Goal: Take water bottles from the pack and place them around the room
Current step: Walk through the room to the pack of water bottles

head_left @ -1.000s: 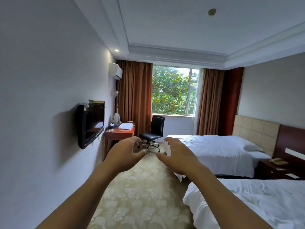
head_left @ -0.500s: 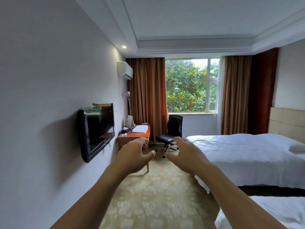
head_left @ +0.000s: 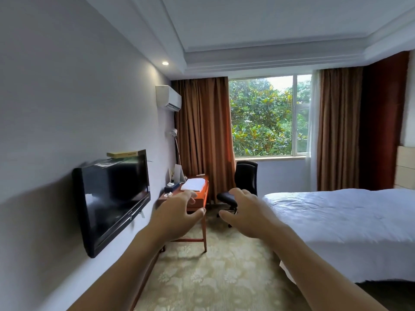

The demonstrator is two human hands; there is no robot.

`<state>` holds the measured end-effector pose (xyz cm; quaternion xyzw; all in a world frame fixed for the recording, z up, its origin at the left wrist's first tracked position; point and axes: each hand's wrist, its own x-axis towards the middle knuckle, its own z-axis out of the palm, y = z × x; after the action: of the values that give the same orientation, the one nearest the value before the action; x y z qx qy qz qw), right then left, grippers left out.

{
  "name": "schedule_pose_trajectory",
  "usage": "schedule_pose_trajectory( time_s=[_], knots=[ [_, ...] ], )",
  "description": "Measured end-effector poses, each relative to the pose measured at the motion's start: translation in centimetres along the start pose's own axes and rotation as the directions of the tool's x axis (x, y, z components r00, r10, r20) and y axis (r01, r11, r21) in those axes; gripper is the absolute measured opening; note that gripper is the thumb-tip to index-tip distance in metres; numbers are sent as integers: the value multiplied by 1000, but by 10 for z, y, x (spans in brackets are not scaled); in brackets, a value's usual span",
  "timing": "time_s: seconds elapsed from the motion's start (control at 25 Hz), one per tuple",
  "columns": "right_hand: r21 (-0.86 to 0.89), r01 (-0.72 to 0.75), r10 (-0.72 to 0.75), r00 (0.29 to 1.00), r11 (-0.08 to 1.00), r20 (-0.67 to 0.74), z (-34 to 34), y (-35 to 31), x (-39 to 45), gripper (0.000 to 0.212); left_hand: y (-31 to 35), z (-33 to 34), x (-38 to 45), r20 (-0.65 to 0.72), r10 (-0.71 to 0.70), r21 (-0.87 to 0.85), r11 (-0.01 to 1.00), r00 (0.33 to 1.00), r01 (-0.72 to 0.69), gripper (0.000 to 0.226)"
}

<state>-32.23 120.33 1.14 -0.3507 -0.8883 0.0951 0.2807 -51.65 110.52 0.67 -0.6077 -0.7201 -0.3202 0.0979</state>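
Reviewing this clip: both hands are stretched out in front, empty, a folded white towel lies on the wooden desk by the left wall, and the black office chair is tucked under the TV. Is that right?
Not quite. The head view shows the black office chair standing near the window, past the far end of the wooden desk, not under the TV. The rest holds: left hand and right hand reach forward empty, fingers spread, and the folded white towel lies on the desk.

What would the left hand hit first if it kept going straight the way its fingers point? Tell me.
Most likely the wooden desk. The left hand, open and empty, points ahead at its near end, with nothing visible between. Depth is unclear, so it might instead reach the folded white towel lying on top.
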Motion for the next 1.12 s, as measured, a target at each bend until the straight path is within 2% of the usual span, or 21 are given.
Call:
schedule_pose_trajectory(
  time_s=[0.2, 0.4, 0.68, 1.12],
  knots=[
    [-10, -28, 28, 1000, 1000, -8, 45, 52, 97, 65, -59, 59, 92, 12, 26, -11, 1000, 1000, -26, 59],
    [-9, -24, 24, 1000, 1000, 0, 109, 95, 231, 76, -132, 120, 212, 4, 29, -69, 997, 1000, -29, 55],
    [15, -25, 25, 999, 1000, -24, 175, 127, 426, 75, -228, 170, 388, -1, 26, -82, 996, 1000, -26, 57],
    [44, -9, 9, 1000, 999, 3, 244, 224, 588, 71, -303, 270, 541, -30, -6, -54, 999, 1000, 4, 54]
  ],
)
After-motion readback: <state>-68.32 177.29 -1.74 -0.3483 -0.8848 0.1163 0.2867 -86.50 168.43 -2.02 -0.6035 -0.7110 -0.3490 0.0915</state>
